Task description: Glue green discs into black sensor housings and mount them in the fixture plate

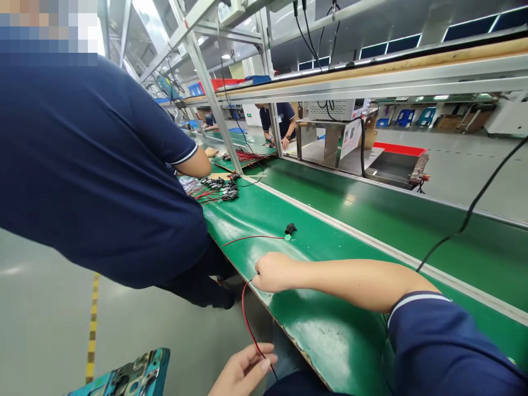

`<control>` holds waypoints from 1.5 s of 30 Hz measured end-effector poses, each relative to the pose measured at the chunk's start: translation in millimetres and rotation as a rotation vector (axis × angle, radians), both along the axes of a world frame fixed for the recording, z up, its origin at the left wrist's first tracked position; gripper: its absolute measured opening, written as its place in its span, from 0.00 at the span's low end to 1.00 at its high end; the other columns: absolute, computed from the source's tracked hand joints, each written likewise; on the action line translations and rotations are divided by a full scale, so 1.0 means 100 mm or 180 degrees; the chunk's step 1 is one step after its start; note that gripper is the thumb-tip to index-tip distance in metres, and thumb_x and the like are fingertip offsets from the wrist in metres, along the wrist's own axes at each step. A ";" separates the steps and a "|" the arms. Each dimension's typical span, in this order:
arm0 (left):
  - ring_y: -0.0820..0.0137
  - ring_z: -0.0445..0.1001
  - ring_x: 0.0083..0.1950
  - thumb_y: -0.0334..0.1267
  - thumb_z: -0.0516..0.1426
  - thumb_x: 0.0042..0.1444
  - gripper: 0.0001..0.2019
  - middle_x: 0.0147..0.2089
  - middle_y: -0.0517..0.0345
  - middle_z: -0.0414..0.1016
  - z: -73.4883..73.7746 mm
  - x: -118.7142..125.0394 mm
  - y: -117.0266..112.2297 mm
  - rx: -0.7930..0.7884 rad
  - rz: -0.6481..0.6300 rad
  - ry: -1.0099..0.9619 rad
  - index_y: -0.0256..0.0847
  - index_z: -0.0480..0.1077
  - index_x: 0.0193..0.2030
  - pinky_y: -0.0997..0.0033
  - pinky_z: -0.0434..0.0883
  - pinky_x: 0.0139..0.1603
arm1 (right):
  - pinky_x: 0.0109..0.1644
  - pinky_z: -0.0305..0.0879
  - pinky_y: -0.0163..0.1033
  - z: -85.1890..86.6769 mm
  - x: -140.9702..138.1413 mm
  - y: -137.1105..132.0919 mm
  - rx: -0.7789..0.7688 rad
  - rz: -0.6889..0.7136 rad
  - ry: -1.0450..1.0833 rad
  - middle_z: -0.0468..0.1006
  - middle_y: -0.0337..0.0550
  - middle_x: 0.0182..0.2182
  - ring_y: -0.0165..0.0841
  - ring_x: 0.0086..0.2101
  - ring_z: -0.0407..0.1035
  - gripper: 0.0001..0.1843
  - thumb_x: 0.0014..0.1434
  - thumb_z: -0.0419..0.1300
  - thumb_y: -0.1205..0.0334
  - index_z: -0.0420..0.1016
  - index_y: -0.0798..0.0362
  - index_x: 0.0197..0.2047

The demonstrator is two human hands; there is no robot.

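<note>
A thin red wire (244,311) runs in a curve between my two hands, off the edge of the green bench (330,330). My right hand (274,272) is closed in a fist over the bench edge, with one end of the wire going into it; what else it may hold is hidden. Lower down, my left hand (245,368) has the wire between thumb and fingers, and a darker tail hangs past them. Beyond my right hand, a black connector (291,227) with a pale green tag (287,237) and a red lead (256,237) lies on the bench.
A co-worker in a dark blue shirt (99,165) stands close on the left. Bundled wires with black connectors (225,188) lie beside them. A metal frame post (214,104) rises from the bench. A worn teal object (136,374) is at lower left. A black cable (466,220) hangs at right.
</note>
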State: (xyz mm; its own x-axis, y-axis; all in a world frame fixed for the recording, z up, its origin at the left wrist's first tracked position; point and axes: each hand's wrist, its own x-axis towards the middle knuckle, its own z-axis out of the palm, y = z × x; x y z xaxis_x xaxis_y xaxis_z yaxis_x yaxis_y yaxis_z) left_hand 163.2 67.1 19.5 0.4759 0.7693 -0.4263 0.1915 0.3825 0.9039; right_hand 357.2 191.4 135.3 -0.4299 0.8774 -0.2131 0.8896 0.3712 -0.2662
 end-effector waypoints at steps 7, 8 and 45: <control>0.68 0.75 0.32 0.56 0.61 0.60 0.22 0.36 0.46 0.79 0.37 -0.09 -0.05 -0.0723 0.0987 -0.1845 0.37 0.76 0.47 0.71 0.70 0.33 | 0.47 0.71 0.46 -0.39 -0.03 -0.12 -0.0014 0.0071 -0.0093 0.81 0.64 0.46 0.50 0.45 0.77 0.18 0.63 0.55 0.61 0.82 0.63 0.45; 0.67 0.75 0.31 0.61 0.58 0.60 0.27 0.38 0.44 0.80 0.44 -0.12 -0.02 -0.0644 0.1123 -0.1983 0.37 0.76 0.51 0.70 0.70 0.32 | 0.46 0.71 0.45 -0.42 -0.02 -0.14 -0.0044 0.0069 -0.0051 0.82 0.63 0.44 0.49 0.44 0.77 0.18 0.62 0.55 0.61 0.83 0.63 0.44; 0.55 0.72 0.58 0.22 0.60 0.57 0.24 0.53 0.45 0.75 0.46 -1.22 -1.27 0.4302 0.2361 0.2825 0.39 0.67 0.60 0.50 0.70 0.59 | 0.33 0.74 0.33 -0.88 -1.37 -1.23 -0.0143 0.2496 0.3066 0.76 0.51 0.47 0.28 0.30 0.72 0.19 0.64 0.64 0.62 0.62 0.49 0.55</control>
